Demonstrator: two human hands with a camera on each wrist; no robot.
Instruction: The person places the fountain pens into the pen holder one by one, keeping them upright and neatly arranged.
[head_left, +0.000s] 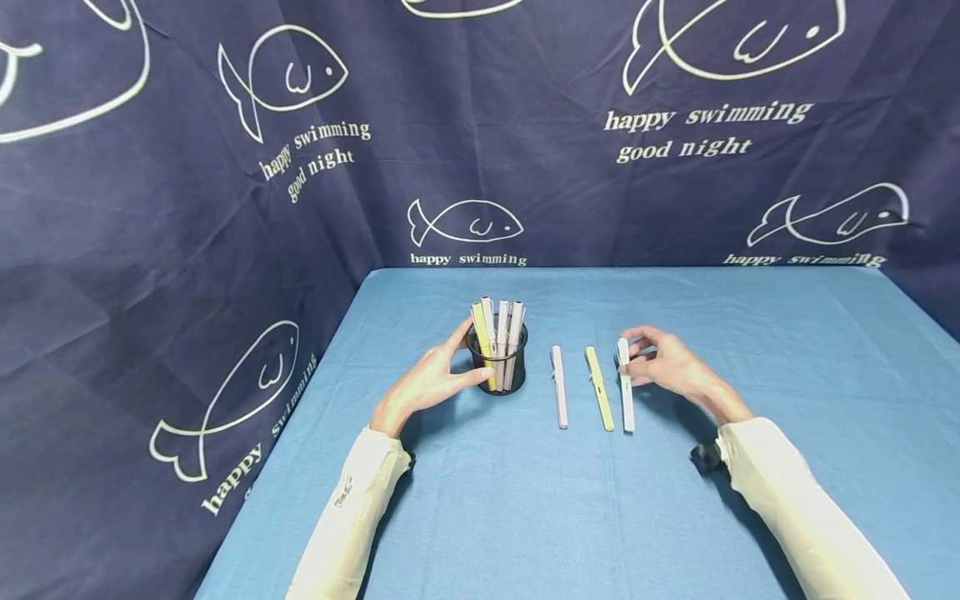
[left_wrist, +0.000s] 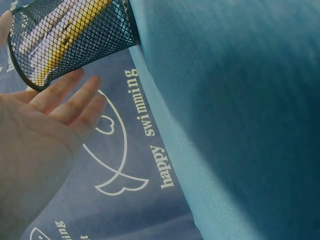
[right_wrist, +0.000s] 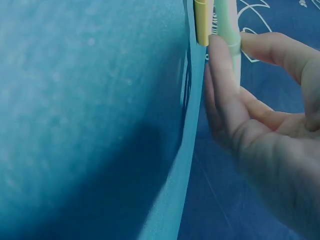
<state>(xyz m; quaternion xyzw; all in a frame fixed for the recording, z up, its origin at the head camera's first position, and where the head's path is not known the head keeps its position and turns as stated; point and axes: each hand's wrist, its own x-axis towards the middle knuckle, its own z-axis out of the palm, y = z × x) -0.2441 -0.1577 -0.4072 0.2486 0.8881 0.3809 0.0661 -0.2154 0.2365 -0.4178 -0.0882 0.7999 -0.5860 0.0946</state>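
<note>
My left hand (head_left: 431, 382) holds a black mesh pen cup (head_left: 517, 379) from its left side, thumb across the front and forefinger round the back. Several white and yellow pens stand in the cup. In the left wrist view the other fingers (left_wrist: 75, 107) extend beside the mesh. My right hand (head_left: 671, 364) pinches a whitish pen (head_left: 627, 408) near its upper end between thumb and fingers; it looks pale green in the right wrist view. Just left of it lies a yellow pen (head_left: 599, 389), and further left a pale pinkish-white pen (head_left: 559, 387).
A blue cloth (head_left: 502, 508) covers the table. Dark blue curtains (head_left: 570, 200) with white fish drawings and lettering hang along the back and left edges. Both forearms, in cream sleeves (head_left: 352, 508), reach in from the front.
</note>
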